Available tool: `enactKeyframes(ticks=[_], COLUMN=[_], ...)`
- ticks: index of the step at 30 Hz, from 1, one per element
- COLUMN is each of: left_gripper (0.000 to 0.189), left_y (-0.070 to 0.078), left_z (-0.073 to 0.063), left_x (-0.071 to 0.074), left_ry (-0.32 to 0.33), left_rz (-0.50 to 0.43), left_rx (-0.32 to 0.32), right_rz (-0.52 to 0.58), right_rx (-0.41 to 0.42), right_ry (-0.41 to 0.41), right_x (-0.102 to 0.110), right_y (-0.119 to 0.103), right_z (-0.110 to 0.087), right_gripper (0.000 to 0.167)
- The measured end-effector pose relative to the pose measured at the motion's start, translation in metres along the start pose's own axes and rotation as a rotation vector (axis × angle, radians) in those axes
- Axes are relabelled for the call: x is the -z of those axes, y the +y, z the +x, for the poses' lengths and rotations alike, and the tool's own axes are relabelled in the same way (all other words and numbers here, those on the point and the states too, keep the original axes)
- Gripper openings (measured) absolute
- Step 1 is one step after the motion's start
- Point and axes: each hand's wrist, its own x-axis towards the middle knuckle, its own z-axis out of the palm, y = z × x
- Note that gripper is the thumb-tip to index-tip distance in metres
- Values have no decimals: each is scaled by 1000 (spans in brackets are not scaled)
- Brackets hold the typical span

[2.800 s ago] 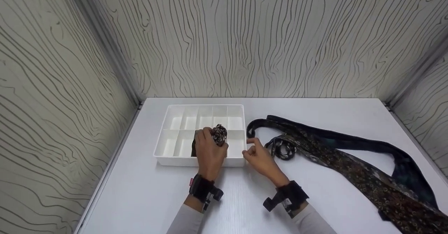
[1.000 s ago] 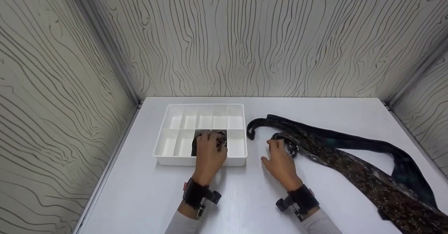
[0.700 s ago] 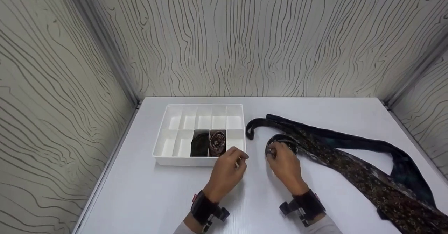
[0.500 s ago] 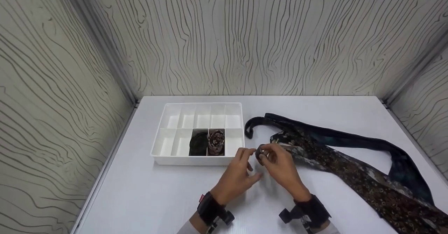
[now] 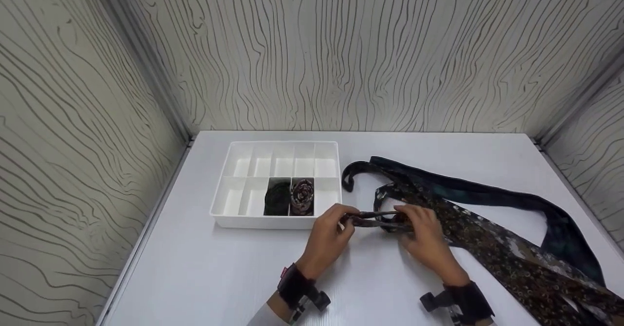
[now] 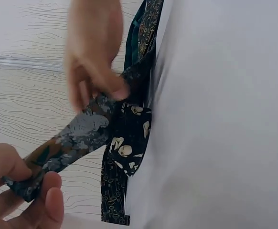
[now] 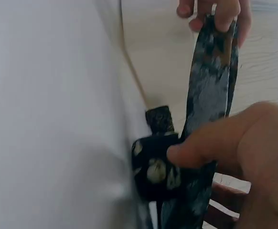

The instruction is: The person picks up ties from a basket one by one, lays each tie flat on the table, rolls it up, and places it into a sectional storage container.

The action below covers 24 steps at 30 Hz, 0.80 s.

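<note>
My left hand [image 5: 327, 238] pinches the end of a grey floral necktie [image 6: 84, 133] between thumb and fingers. Farther along the same tie, my right hand [image 5: 429, 240] grips it with the thumb on one face and the fingers behind. The stretch between the hands is taut and looks doubled in the head view. Beside it, a black fabric loop with cream flowers [image 6: 124, 150] hangs down close to the table. Two rolled ties, one dark [image 5: 278, 200] and one brown patterned [image 5: 302, 197], sit in adjoining front compartments of the white divided tray [image 5: 273, 222].
More neckties lie at the right: a brown patterned one [image 5: 507, 260] runs toward the front right corner, and a dark teal one [image 5: 521, 200] curves behind it. The tray stands left of the hands. Wood-grain panels [image 5: 312, 63] enclose the white table [image 5: 195, 267].
My left hand has let go of the rolled patterned tie in the tray and moved right. My right hand picked up the coiled tie end, which now stretches between both hands.
</note>
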Motion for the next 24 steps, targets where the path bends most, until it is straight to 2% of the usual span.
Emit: enactKeyframes(ticks=[4, 7, 11, 14, 20, 24], left_gripper=[26, 25, 25, 26, 27, 25], left_y=[1, 2, 1, -2, -8, -14], left_z=[2, 3, 4, 7, 14, 15], left_x=[5, 8, 13, 20, 50, 79], left_ry=[42, 77, 123, 173, 311, 387], left_rz=[-27, -43, -57, -64, -85, -90], left_rx=[-36, -46, -39, -39, -34, 47], right_rz=[-59, -57, -55, -50, -54, -71], right_rx=[-86, -156, -223, -217, -186, -209], right_ry=[-47, -67, -103, -113, -101, -100], right_x=[8, 20, 34, 42, 56, 65], right_y=[34, 54, 71, 77, 87, 94], right_z=[-7, -10, -11, -10, -7, -9], right_gripper=[58, 64, 63, 59, 60, 49])
